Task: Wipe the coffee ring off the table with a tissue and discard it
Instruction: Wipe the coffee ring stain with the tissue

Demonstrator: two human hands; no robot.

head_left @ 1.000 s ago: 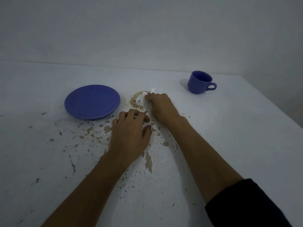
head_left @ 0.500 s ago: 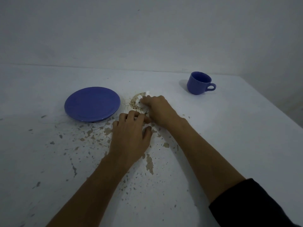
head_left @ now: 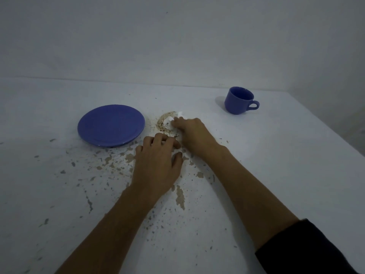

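On the white desk point(head_left: 276, 175), its paint chipped and flecked, the left hand point(head_left: 158, 165) lies palm down with fingers curled loosely, gripping nothing. The right hand point(head_left: 194, 135) reaches further, fingers pinched on a crumpled white tissue point(head_left: 178, 115) pressed against the brown coffee ring point(head_left: 163, 124). A round blue plate point(head_left: 111, 125) sits left; a glossy blue cup point(head_left: 239, 100) stands upright, far right.
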